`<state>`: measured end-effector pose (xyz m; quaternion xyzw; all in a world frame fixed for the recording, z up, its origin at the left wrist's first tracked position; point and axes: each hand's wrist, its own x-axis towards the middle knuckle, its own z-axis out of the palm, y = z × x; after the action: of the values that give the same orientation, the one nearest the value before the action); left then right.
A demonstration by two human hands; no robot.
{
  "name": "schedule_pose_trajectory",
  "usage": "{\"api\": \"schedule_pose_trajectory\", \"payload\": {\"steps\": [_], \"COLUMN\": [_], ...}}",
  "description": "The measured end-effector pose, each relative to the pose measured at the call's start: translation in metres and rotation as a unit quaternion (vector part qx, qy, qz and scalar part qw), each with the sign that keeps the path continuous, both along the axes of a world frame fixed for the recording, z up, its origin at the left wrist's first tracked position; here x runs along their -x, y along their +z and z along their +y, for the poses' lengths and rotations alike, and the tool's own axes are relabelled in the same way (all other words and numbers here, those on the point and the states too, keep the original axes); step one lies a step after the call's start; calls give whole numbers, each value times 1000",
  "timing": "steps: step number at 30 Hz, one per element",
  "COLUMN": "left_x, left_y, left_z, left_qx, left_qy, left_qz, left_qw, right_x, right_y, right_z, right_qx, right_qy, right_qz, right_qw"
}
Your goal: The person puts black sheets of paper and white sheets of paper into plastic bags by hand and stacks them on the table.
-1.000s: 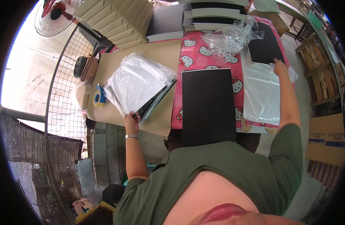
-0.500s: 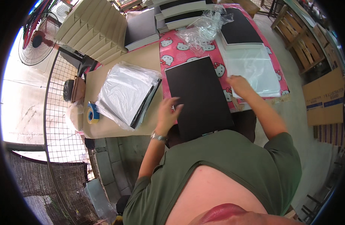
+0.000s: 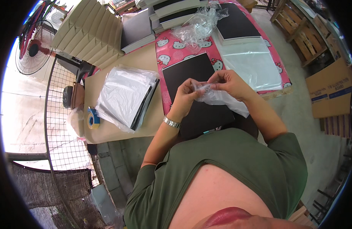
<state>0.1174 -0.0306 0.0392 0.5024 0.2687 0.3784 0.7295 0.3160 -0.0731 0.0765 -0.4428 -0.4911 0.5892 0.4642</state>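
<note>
A thin clear plastic bag point(image 3: 226, 100) is pinched at its edge between the fingertips of my left hand point(image 3: 185, 97) and my right hand point(image 3: 231, 84). Both hands are closed and close together, above a flat black rectangular board point(image 3: 206, 117). This board leans from the pink patterned table cover point(image 3: 166, 47) toward my body, its middle partly hidden by the hands and bag. Just beyond my right hand lies a pile of flat clear plastic bags point(image 3: 252, 65). A thick white block with a black top point(image 3: 237, 21) rests on the pile's far end.
On the left, plastic-wrapped black boards point(image 3: 126, 95) lie on brown paper, beside a blue tape dispenser point(image 3: 93, 118). Crumpled clear plastic point(image 3: 199, 28) sits at the back near grey-topped stacks point(image 3: 137, 32) and folded cream board point(image 3: 88, 30). A fan point(image 3: 34, 47) stands far left.
My right hand has come from the bag pile to the middle, bringing a plastic bag. My left hand has moved right and now pinches the bag too.
</note>
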Motion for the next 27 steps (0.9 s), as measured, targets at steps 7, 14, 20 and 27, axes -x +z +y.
{"api": "schedule_pose_trajectory", "payload": {"steps": [7,14,20,27], "left_x": [0,26,88,159], "left_y": [20,-6,24,27], "left_z": [-5,-13,-39,-2], "left_qx": [-16,108,19,36], "left_qy": [106,57,-8,-221], "left_qz": [24,-70,209,-182], "left_qw": [994,990,978,957], "right_x": [19,40,-2,7], "right_y": [-21,-12,-11,3], "right_z": [23,16,8,20], "right_qx": [-130,51,17,-45], "right_qy": [-149,27,279,423], "right_qz": [-157,174,193,56], "right_qw": [968,983,941,903]}}
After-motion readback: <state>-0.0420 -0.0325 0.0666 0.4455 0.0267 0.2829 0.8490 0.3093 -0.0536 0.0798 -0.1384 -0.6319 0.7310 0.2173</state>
